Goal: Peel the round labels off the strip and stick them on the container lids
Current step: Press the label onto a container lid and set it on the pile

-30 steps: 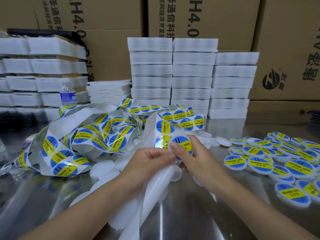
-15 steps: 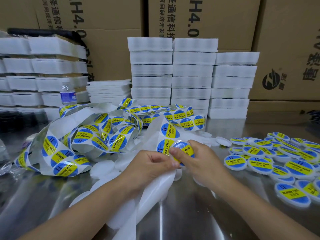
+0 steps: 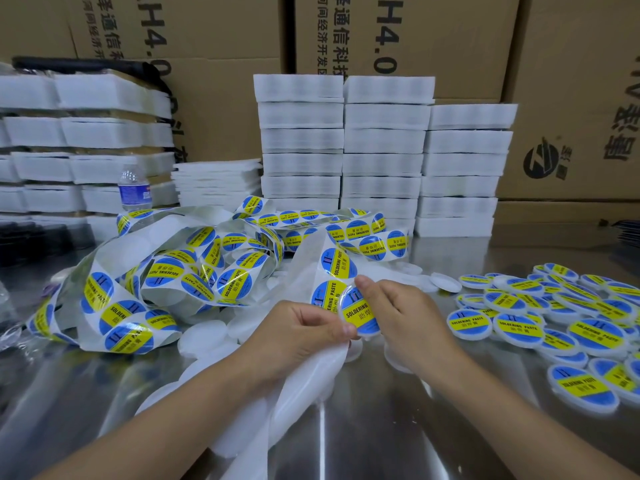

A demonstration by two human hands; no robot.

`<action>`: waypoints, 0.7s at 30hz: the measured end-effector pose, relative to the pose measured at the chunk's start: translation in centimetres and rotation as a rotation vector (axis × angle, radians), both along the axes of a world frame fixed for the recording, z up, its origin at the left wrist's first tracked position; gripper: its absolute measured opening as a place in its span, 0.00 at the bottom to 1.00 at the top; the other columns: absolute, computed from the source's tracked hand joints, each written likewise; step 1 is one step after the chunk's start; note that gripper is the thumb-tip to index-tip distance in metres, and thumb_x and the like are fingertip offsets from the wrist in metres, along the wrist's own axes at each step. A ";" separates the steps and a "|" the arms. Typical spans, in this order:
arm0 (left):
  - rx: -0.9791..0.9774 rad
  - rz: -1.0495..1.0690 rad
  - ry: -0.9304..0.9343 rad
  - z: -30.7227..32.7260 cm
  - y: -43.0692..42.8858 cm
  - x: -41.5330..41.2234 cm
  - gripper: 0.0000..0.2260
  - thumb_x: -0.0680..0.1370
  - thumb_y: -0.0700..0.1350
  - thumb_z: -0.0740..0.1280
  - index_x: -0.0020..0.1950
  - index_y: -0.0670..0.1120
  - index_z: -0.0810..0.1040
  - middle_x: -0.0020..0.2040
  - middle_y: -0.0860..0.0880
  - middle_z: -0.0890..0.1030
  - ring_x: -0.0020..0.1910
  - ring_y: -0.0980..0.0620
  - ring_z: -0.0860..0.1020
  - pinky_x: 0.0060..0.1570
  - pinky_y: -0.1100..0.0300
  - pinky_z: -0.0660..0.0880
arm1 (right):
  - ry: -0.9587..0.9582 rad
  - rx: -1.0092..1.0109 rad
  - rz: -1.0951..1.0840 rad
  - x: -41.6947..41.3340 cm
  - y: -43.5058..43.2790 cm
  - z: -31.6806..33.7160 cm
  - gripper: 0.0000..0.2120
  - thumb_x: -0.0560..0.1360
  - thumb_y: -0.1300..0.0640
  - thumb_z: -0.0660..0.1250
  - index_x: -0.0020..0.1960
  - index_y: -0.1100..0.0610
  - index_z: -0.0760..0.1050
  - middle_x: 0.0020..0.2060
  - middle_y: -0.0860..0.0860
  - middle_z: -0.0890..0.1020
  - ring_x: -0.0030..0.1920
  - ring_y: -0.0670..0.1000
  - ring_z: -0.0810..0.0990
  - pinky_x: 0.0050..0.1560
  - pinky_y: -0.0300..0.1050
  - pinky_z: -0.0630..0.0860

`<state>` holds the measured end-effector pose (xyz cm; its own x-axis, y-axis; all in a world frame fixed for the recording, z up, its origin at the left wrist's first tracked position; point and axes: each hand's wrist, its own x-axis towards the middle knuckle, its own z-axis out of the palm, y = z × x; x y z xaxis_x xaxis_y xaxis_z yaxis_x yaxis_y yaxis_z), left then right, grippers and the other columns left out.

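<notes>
A long white backing strip [image 3: 304,382] with round blue-and-yellow "soldering paste" labels runs from a tangled heap [image 3: 166,271] at the left to my hands. My left hand [image 3: 298,334] pinches the strip by its edge. My right hand [image 3: 405,313] holds a white round lid [image 3: 360,315] with a label lying on its top face, thumb above, fingers curled behind. Labelled lids [image 3: 554,317] lie in a pile at the right. Plain white lids [image 3: 207,336] lie under and beside the strip.
The metal table [image 3: 398,427] carries stacks of white foam trays [image 3: 381,150] at the back and left. A water bottle [image 3: 133,192] stands at the back left. Cardboard boxes [image 3: 571,98] close off the rear.
The label has come off the strip and now lies on the lid in my right hand. Both hands dropped slightly and the strip slid down through my left hand.
</notes>
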<state>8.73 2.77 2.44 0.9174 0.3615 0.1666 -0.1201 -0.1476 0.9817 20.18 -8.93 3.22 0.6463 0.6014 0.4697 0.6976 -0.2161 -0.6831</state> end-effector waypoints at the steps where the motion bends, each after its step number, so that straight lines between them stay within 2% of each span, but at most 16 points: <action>1: -0.004 0.002 -0.001 0.0 0.0 0.0 0.13 0.57 0.55 0.75 0.33 0.48 0.86 0.32 0.51 0.83 0.32 0.60 0.78 0.34 0.69 0.73 | 0.001 -0.002 -0.001 0.0 0.0 0.0 0.26 0.76 0.39 0.55 0.31 0.59 0.69 0.25 0.51 0.72 0.30 0.50 0.69 0.35 0.47 0.66; 6: -0.032 0.009 -0.002 -0.1 0.0 0.0 0.13 0.58 0.55 0.75 0.34 0.47 0.85 0.32 0.49 0.83 0.30 0.58 0.78 0.33 0.68 0.73 | -0.058 0.018 -0.047 0.3 -0.1 0.1 0.26 0.79 0.44 0.52 0.26 0.55 0.62 0.22 0.49 0.69 0.30 0.52 0.68 0.34 0.47 0.64; 8: -0.030 0.016 0.003 -0.1 0.1 0.1 0.12 0.59 0.53 0.79 0.34 0.46 0.85 0.33 0.49 0.83 0.31 0.57 0.77 0.34 0.68 0.73 | -0.088 0.037 -0.068 0.3 -0.4 0.1 0.26 0.79 0.43 0.52 0.26 0.55 0.62 0.21 0.48 0.68 0.31 0.53 0.68 0.35 0.49 0.64; 10: -0.038 0.033 0.003 -0.2 0.2 0.1 0.10 0.61 0.50 0.80 0.34 0.46 0.85 0.33 0.49 0.82 0.31 0.56 0.76 0.34 0.68 0.73 | -0.117 0.065 -0.073 0.4 -0.6 0.0 0.26 0.77 0.39 0.51 0.26 0.52 0.65 0.21 0.46 0.70 0.30 0.50 0.69 0.35 0.48 0.66; 11: -0.046 0.046 0.000 -0.2 0.2 0.2 0.08 0.62 0.49 0.79 0.34 0.46 0.84 0.32 0.50 0.81 0.31 0.56 0.75 0.33 0.68 0.72 | -0.133 0.072 -0.054 0.4 -0.6 0.1 0.23 0.76 0.37 0.51 0.29 0.48 0.70 0.23 0.42 0.73 0.31 0.45 0.71 0.36 0.45 0.67; 12: -0.055 0.060 -0.003 -0.2 0.2 0.2 0.08 0.63 0.49 0.77 0.34 0.46 0.84 0.31 0.50 0.79 0.30 0.56 0.73 0.32 0.67 0.71 | -0.134 0.083 -0.001 0.3 -0.7 0.2 0.18 0.75 0.36 0.53 0.37 0.42 0.75 0.29 0.37 0.76 0.35 0.41 0.73 0.39 0.40 0.68; 13: -0.062 0.071 -0.004 -0.3 0.2 0.2 0.10 0.63 0.50 0.76 0.35 0.45 0.84 0.31 0.49 0.78 0.30 0.55 0.72 0.31 0.66 0.69 | -0.128 0.076 0.069 0.3 -0.8 0.2 0.14 0.74 0.35 0.56 0.49 0.39 0.76 0.37 0.33 0.76 0.42 0.36 0.73 0.44 0.36 0.69; 14: -0.072 0.079 -0.006 -0.3 0.3 0.2 0.12 0.62 0.52 0.76 0.36 0.44 0.83 0.32 0.47 0.77 0.30 0.53 0.71 0.31 0.65 0.68 | -0.140 0.057 0.136 0.2 -0.8 0.2 0.18 0.72 0.35 0.59 0.59 0.38 0.73 0.46 0.32 0.75 0.49 0.34 0.71 0.51 0.33 0.68; 15: -0.089 0.082 -0.008 -0.4 0.3 0.1 0.14 0.61 0.52 0.76 0.37 0.42 0.83 0.32 0.45 0.77 0.31 0.52 0.71 0.32 0.63 0.68 | -0.178 0.035 0.196 0.1 -0.9 0.1 0.25 0.69 0.35 0.61 0.65 0.39 0.68 0.52 0.33 0.72 0.55 0.33 0.68 0.55 0.30 0.65; 18: -0.127 0.047 -0.023 -0.3 0.3 0.1 0.08 0.64 0.48 0.75 0.35 0.44 0.84 0.32 0.46 0.80 0.30 0.52 0.75 0.33 0.63 0.72 | -0.343 -0.060 0.257 -0.1 -0.8 -0.3 0.33 0.66 0.42 0.69 0.70 0.43 0.65 0.56 0.36 0.68 0.61 0.37 0.63 0.59 0.24 0.58; 21: -0.083 0.031 -0.043 -0.4 0.4 0.2 0.05 0.66 0.47 0.74 0.36 0.45 0.85 0.33 0.48 0.83 0.32 0.55 0.78 0.37 0.65 0.75 | -0.353 -0.026 0.242 0.1 -0.7 -0.3 0.30 0.68 0.49 0.73 0.68 0.48 0.69 0.53 0.39 0.70 0.59 0.42 0.69 0.59 0.27 0.62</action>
<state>8.89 3.21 2.01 0.8981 0.4038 0.1742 -0.1594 -0.0704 0.9847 20.27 -9.63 2.88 0.2875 0.7305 0.6194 0.9203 -0.0316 -0.3899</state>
